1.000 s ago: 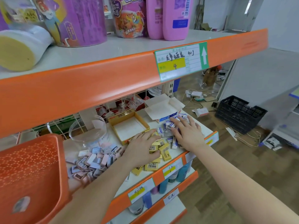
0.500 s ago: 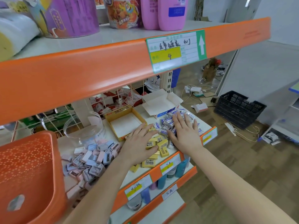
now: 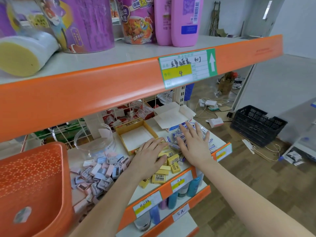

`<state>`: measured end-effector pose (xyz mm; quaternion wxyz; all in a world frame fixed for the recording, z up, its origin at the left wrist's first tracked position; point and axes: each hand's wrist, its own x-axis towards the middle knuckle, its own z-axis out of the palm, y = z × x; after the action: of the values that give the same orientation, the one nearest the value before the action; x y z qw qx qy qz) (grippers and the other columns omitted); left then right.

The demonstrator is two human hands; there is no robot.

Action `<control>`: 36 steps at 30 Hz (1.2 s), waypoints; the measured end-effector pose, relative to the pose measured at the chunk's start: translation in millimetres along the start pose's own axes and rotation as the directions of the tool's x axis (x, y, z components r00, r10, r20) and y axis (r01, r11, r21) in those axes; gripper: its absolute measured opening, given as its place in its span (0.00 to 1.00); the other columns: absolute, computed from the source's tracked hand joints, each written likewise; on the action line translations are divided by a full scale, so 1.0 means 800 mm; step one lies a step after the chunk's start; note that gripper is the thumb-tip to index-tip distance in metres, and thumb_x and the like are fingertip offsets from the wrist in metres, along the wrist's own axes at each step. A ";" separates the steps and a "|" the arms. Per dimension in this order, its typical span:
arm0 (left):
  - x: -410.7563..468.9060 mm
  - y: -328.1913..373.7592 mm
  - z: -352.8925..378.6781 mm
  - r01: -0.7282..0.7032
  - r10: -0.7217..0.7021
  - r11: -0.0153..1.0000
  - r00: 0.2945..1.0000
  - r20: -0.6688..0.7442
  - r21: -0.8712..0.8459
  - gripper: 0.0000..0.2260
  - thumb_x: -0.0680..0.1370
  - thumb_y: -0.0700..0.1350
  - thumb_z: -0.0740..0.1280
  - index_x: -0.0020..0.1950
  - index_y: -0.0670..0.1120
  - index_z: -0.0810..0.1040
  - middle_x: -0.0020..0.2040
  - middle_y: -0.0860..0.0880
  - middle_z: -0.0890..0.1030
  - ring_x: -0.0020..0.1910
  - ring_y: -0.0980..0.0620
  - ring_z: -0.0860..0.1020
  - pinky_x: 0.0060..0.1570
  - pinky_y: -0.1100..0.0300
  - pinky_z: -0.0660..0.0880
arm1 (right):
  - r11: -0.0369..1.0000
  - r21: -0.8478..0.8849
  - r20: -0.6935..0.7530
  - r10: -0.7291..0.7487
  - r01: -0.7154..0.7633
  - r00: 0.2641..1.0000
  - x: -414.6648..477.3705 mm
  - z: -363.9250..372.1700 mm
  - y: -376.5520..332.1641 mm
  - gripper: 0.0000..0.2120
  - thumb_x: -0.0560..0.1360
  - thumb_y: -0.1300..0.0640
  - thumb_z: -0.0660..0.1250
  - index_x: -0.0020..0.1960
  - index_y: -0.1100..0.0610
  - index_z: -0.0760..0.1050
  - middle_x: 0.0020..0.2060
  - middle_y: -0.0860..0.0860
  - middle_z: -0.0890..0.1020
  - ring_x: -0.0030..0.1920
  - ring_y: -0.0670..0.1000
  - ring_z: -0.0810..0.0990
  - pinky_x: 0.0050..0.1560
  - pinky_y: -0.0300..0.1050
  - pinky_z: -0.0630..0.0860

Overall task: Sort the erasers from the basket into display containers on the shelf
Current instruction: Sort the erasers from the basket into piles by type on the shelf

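Left hand (image 3: 150, 156) flat on yellow barcoded erasers (image 3: 173, 159) before the yellow box (image 3: 130, 124). Right hand (image 3: 193, 144), splayed flat, covers blue-white erasers (image 3: 212, 147) beside it

Up at twelve o'clock stood two pink bottles (image 3: 177, 21), with a noodle cup (image 3: 136, 23) just left of them and a purple tub (image 3: 85, 24) at eleven. A yellow-ended roll (image 3: 18, 57) lay on its side at ten. A black crate (image 3: 256, 124) sat on the wooden floor (image 3: 239, 177) at three, with white chargers (image 3: 209, 103) and cables at its ten o'clock.
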<state>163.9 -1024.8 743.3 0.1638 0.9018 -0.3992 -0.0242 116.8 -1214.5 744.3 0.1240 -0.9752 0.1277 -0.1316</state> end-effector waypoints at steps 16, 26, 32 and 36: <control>-0.147 -0.054 -0.149 0.445 -0.464 0.881 0.737 -0.492 -0.162 0.18 0.78 0.43 0.63 0.68 0.46 0.72 0.71 0.49 0.68 0.71 0.47 0.62 0.70 0.52 0.57 | 0.680 0.597 -0.098 -0.464 0.425 0.881 0.022 -0.005 -0.226 0.22 0.77 0.50 0.52 0.64 0.60 0.72 0.65 0.56 0.71 0.65 0.55 0.70 0.57 0.40 0.66; -0.367 -0.120 -0.177 0.911 -0.822 0.394 0.289 -0.490 -0.124 0.21 0.76 0.50 0.66 0.69 0.51 0.71 0.73 0.45 0.65 0.71 0.41 0.62 0.70 0.49 0.55 | 0.550 0.541 0.110 -0.797 0.636 0.594 -0.032 0.027 -0.355 0.32 0.76 0.37 0.53 0.74 0.54 0.61 0.75 0.54 0.57 0.75 0.54 0.55 0.74 0.54 0.54; -0.413 -0.131 -0.145 0.892 -0.871 0.356 0.208 -0.445 -0.280 0.18 0.77 0.49 0.66 0.67 0.49 0.74 0.73 0.47 0.66 0.71 0.43 0.62 0.68 0.49 0.62 | 0.576 0.558 0.201 -0.792 0.597 0.577 -0.045 0.052 -0.383 0.25 0.79 0.43 0.54 0.74 0.50 0.61 0.76 0.53 0.54 0.76 0.53 0.48 0.74 0.50 0.44; -0.417 -0.141 -0.143 0.872 -0.833 0.384 0.185 -0.522 -0.303 0.15 0.78 0.51 0.61 0.63 0.52 0.77 0.70 0.50 0.70 0.71 0.47 0.62 0.67 0.48 0.64 | 0.573 0.586 0.185 -0.783 0.573 0.594 -0.042 0.057 -0.400 0.22 0.80 0.45 0.55 0.71 0.52 0.66 0.75 0.54 0.59 0.76 0.53 0.51 0.74 0.50 0.46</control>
<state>37.3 -679.8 787.3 0.2110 0.9276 0.2438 0.1886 167.7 -896.1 782.3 0.3173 -0.8876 -0.3333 0.0198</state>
